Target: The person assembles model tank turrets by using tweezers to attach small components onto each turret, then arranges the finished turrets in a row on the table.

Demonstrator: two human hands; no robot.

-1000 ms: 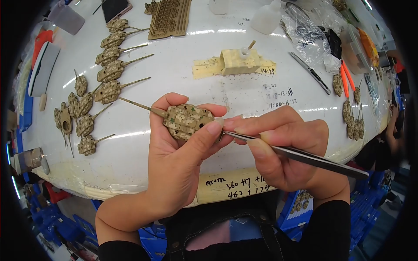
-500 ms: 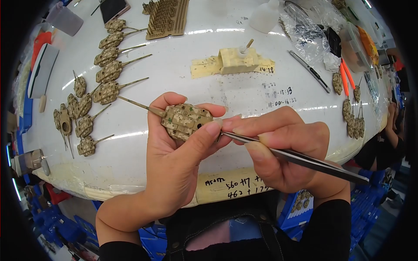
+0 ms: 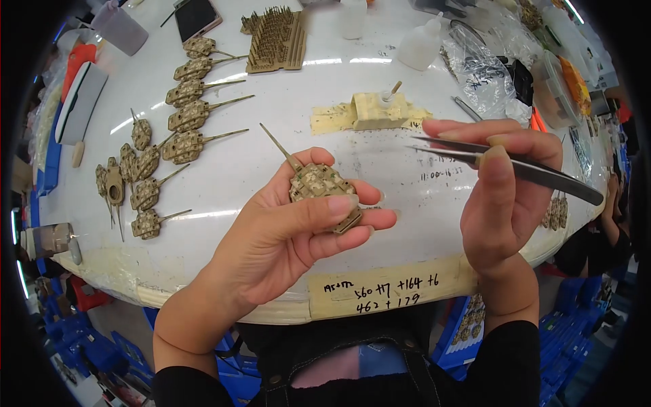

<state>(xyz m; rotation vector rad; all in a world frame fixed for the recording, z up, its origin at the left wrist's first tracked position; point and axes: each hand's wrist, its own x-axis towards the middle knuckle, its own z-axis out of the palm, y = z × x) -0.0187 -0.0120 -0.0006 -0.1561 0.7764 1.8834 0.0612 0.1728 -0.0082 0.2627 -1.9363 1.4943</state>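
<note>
A camouflage model tank turret [image 3: 317, 182] sits in my left hand [image 3: 285, 220], its thin barrel slanting up and to the left. My left thumb presses across its lower part, hiding some of the surface. My right hand [image 3: 505, 183] grips a pair of dark metal tweezers [image 3: 536, 173] whose tips are parted and point left. Between those tips I see nothing. The tweezers are apart from the turret, up and to its right. Beyond them a masking-taped block [image 3: 374, 112] holds a small clear cup with a stick in it.
Several finished-looking turrets [image 3: 186, 146] stand in a column at the left. A sprue of small tan parts [image 3: 277, 44] and a phone [image 3: 196, 17] lie at the back. Plastic bags [image 3: 481, 74], a clear tub [image 3: 555, 85] and a white bottle [image 3: 420, 44] are at the back right.
My right hand has lifted the tweezers up and right, away from the turret, and their tips have spread. My left hand has turned the turret so its barrel points more upward.
</note>
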